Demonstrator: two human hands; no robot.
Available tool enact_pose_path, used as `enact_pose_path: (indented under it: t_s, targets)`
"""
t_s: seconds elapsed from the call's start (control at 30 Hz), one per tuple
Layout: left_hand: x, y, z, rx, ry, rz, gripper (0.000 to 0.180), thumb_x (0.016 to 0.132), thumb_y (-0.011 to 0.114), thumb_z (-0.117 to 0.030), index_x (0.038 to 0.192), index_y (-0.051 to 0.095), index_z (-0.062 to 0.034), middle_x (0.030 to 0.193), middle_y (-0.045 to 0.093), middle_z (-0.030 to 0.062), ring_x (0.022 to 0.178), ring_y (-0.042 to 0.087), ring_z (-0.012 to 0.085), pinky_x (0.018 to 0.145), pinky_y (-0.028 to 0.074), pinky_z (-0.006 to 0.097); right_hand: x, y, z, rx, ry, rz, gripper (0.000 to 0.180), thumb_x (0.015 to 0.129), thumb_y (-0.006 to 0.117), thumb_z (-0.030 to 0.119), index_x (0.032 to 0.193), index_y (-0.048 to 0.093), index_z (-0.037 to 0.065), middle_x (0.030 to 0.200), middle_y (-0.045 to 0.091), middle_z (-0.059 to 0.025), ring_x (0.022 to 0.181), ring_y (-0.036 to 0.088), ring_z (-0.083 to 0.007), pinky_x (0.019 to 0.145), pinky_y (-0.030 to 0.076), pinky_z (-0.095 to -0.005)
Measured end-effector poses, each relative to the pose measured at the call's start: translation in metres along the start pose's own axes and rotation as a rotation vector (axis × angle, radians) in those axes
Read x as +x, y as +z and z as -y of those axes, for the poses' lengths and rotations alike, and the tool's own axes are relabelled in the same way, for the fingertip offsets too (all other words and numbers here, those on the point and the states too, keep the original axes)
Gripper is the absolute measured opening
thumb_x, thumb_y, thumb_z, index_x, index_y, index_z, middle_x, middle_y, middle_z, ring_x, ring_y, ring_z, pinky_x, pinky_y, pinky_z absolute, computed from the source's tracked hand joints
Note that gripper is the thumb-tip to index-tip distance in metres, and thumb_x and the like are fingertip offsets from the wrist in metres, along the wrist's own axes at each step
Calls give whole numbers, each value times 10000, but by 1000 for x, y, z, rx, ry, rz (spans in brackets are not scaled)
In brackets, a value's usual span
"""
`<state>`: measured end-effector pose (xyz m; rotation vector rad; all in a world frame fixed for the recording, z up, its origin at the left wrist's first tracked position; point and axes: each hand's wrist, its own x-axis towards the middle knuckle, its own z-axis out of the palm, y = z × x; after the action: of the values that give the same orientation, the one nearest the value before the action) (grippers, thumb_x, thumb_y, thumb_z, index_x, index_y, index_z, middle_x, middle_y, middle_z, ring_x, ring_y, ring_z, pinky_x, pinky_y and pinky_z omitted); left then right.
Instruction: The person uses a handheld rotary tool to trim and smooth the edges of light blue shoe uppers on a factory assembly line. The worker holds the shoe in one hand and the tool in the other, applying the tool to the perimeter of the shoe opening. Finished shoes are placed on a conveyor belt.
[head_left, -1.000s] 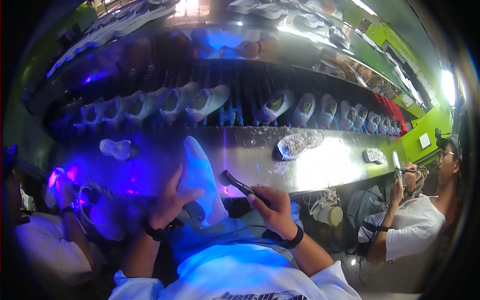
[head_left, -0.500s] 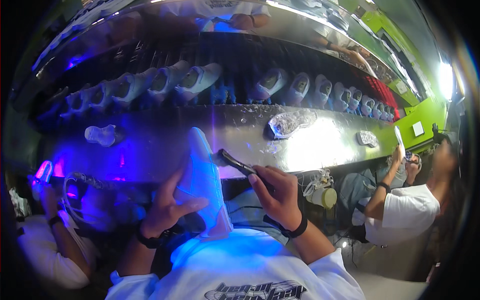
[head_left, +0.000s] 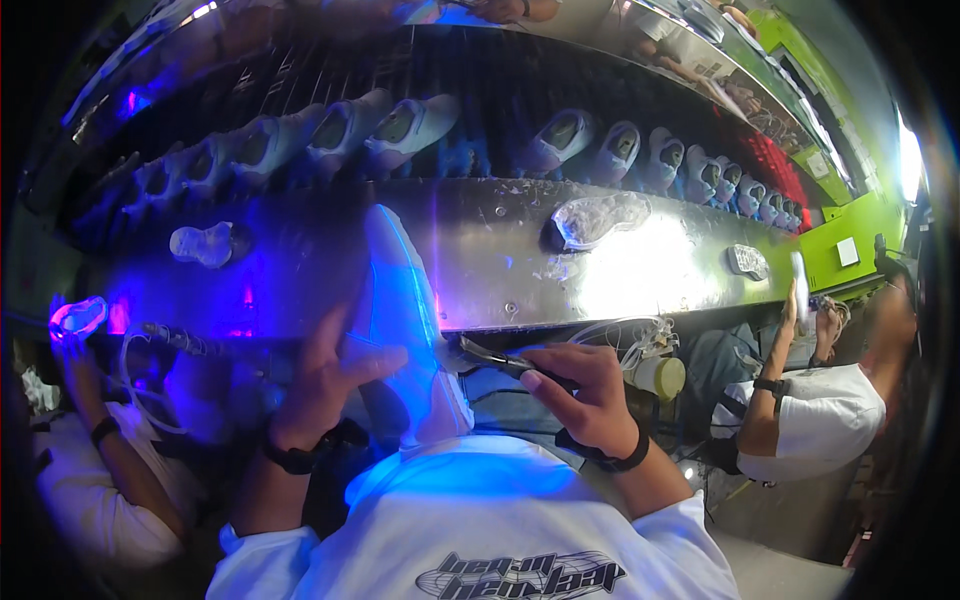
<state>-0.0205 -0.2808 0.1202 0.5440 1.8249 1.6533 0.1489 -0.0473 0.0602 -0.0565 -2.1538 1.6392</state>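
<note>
A white shoe (head_left: 398, 290) glows blue under the light, toe pointing away from me and heel close to my chest. Gripping its left side is my left hand (head_left: 318, 392), with the thumb laid across the shoe's middle. My right hand (head_left: 594, 395) is closed around the handle of a dark brush (head_left: 492, 356). The brush's tip meets the right side of the shoe toward the heel; its bristles are hard to make out there.
A metal bench (head_left: 470, 260) runs across in front, bearing a pale sole (head_left: 603, 220) and another sole (head_left: 203, 243). Behind it stands a row of white shoes (head_left: 412, 128). Co-workers sit at left (head_left: 105, 480) and right (head_left: 815, 415). A pale yellow container (head_left: 660, 378) hangs beside tubing.
The brush has moved from the shoe's forepart back toward the heel, along the right side. My left hand keeps its grip on the shoe. The view has shifted slightly.
</note>
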Motion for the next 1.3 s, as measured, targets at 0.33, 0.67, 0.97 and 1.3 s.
enact_pose_path:
  t_s: [0.33,0.67,0.97,1.3]
  targets:
    - [11,-1,-3,-142,-12,-107,629,883,760,-115,1466,541,-25,1228,665,64,1051,669,168,938,537,323,-9,-30,30,-65,107,132,194,906,751,107,1012,758,-55,680,625,-125,531,576,-203,504,412,-342]
    - [21,19,-12,-273,-167,-128,395,983,702,-210,1345,613,-79,1013,676,1,896,680,95,739,543,270,9,-55,46,-282,-113,45,213,812,788,21,1014,745,-32,727,668,-124,541,619,-217,498,456,-336]
    - [12,28,-4,-134,-226,-186,318,1025,667,-362,1255,650,-142,906,627,-42,698,611,49,570,497,255,34,-81,52,-420,-297,81,269,762,794,7,1026,746,-7,749,693,-134,615,696,-275,536,517,-351]
    - [5,34,0,-194,-349,6,533,993,651,-266,1465,445,-130,1101,644,129,763,689,188,552,534,257,52,-96,41,-405,-443,75,273,759,795,34,1028,754,7,801,717,-129,629,688,-276,551,534,-359]
